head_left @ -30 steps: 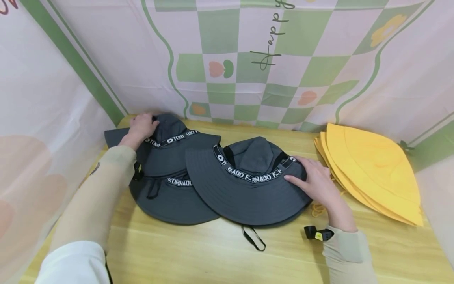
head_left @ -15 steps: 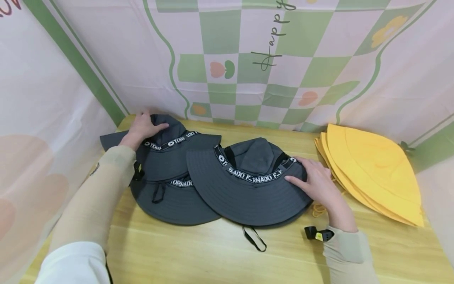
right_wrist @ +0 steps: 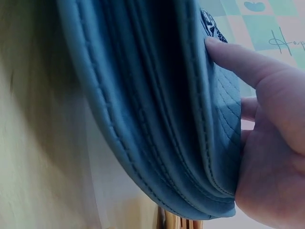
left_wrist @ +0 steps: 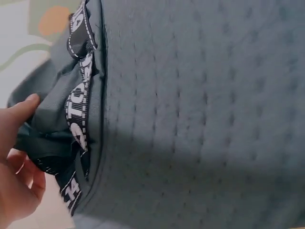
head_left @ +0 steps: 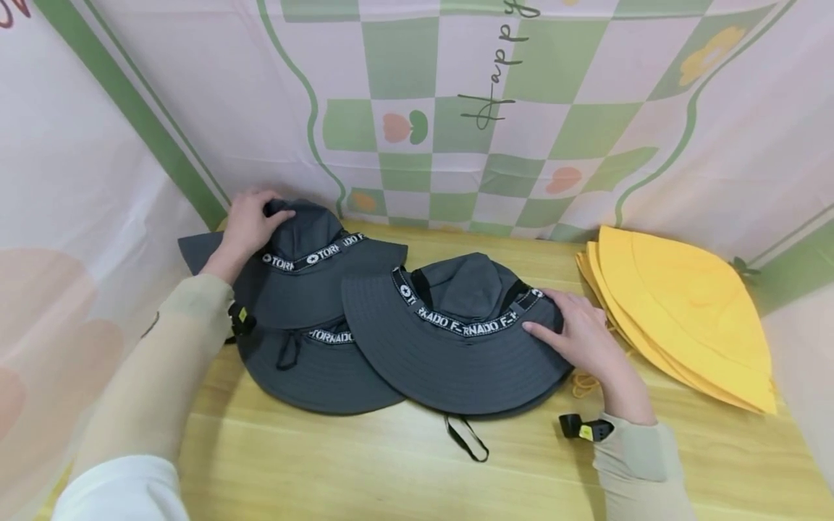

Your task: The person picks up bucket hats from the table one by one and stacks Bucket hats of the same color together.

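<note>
At the back left, my left hand (head_left: 247, 226) pinches the crown of a dark grey bucket hat (head_left: 319, 282), its thumb on the near side. The left wrist view shows the thumb against the crown fabric, beside the lettered band (left_wrist: 78, 107). Below that hat, partly covered, lies another dark grey hat (head_left: 319, 380). My right hand (head_left: 583, 333) grips the right edge of the brim of a third dark grey hat (head_left: 456, 369), which overlaps the covered one. Several layered brim edges (right_wrist: 138, 114) show in the right wrist view, with the thumb over the outermost.
A stack of yellow hats (head_left: 691, 311) lies on the right of the wooden table (head_left: 313, 463). A black cord loop (head_left: 467, 439) hangs from the right dark hat onto the tabletop. Printed fabric walls (head_left: 449, 166) enclose the back and sides.
My left hand shifts slightly up and left, and the crown it pinches rises a little with it. My right hand and the hat it grips stay still.
</note>
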A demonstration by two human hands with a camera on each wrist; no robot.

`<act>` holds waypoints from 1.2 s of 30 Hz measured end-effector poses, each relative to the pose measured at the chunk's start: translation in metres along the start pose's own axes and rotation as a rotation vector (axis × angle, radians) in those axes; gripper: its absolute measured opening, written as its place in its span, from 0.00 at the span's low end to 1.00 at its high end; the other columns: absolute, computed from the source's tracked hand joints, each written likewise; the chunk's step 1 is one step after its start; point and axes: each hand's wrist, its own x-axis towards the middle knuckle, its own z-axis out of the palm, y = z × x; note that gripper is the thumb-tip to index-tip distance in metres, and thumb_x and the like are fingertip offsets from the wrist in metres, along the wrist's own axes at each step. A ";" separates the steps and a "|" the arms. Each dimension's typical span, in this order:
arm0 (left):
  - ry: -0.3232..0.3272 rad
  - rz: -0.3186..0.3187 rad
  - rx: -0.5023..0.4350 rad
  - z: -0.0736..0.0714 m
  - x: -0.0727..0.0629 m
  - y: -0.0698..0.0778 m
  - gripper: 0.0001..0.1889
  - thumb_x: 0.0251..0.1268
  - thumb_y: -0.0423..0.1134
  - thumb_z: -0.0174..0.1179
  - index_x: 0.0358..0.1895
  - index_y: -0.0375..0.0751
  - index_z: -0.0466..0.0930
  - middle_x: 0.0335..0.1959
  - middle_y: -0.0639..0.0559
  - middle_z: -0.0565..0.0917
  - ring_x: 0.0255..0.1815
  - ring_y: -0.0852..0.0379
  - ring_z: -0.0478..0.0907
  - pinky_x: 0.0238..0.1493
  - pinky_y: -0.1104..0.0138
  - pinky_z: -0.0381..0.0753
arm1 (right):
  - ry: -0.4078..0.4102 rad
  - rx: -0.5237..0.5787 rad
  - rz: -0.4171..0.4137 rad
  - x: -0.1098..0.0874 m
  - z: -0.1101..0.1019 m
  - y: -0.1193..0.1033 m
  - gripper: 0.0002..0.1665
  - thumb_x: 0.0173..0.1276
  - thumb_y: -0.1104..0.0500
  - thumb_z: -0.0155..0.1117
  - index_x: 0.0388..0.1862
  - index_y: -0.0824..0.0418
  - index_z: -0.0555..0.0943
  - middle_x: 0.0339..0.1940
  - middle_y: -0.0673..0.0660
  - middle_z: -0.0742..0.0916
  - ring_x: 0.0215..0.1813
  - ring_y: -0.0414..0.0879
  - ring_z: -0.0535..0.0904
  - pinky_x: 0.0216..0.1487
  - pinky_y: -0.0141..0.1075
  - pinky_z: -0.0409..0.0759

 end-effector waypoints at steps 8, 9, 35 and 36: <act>0.136 0.118 -0.073 -0.014 -0.006 0.009 0.15 0.75 0.44 0.57 0.52 0.35 0.78 0.53 0.34 0.79 0.59 0.35 0.74 0.63 0.44 0.70 | -0.051 0.031 -0.002 0.000 -0.004 0.003 0.37 0.68 0.52 0.66 0.71 0.67 0.69 0.64 0.75 0.77 0.65 0.70 0.69 0.57 0.62 0.61; 0.150 0.132 -0.080 -0.016 -0.007 0.010 0.14 0.76 0.44 0.56 0.52 0.35 0.78 0.53 0.34 0.80 0.59 0.36 0.75 0.63 0.44 0.70 | -0.050 0.033 -0.006 -0.001 -0.005 0.004 0.37 0.69 0.51 0.66 0.71 0.67 0.69 0.64 0.75 0.77 0.65 0.71 0.69 0.57 0.63 0.62; 0.609 0.324 -0.241 -0.063 -0.018 0.048 0.14 0.72 0.41 0.60 0.48 0.32 0.81 0.44 0.37 0.82 0.51 0.43 0.79 0.57 0.61 0.74 | -0.042 0.042 -0.022 -0.002 -0.010 0.010 0.30 0.69 0.55 0.68 0.65 0.70 0.75 0.61 0.74 0.80 0.63 0.72 0.74 0.64 0.64 0.69; 0.624 0.321 -0.258 -0.066 -0.019 0.051 0.14 0.72 0.41 0.61 0.48 0.31 0.81 0.44 0.40 0.83 0.51 0.45 0.79 0.57 0.64 0.74 | -0.049 0.048 -0.026 -0.002 -0.011 0.010 0.30 0.69 0.56 0.67 0.65 0.70 0.74 0.61 0.75 0.80 0.64 0.72 0.74 0.64 0.64 0.69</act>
